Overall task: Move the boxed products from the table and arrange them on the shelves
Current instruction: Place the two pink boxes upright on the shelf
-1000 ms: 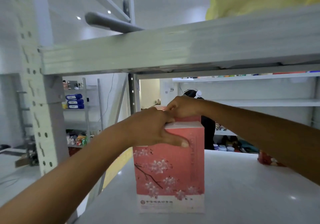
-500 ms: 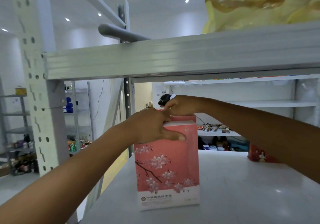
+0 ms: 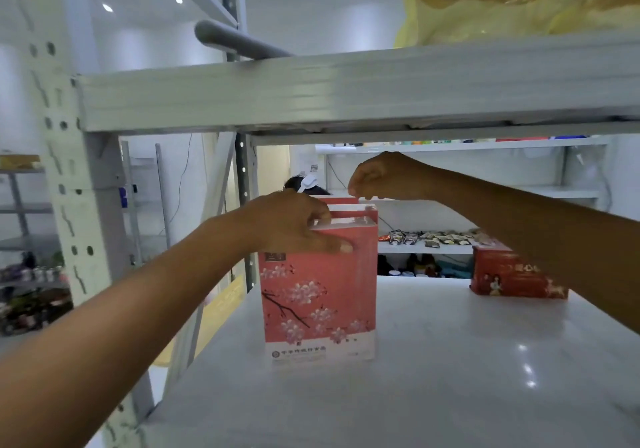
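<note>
A: Okay, count? 
B: Three pink boxes [image 3: 318, 295] upright in a row front to back, printed face toward the shelf's [image 3: 450, 378] front edge, near its left edge. One red box [image 3: 502, 274] at the back right.
A: Hands?
B: Left hand [image 3: 294, 226] clamps the front box's top; right hand [image 3: 381, 177] is curled just above the back one, contact unclear.

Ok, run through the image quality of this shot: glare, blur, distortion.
Head view: ceiling lights leave bright glare spots on the glossy white shelf; the upper shelf beam is smeared with motion blur and bows from the wide lens; the pink box is fairly sharp, its small print unreadable; the left hand and right hand are slightly soft; background shelves are hazy.
</note>
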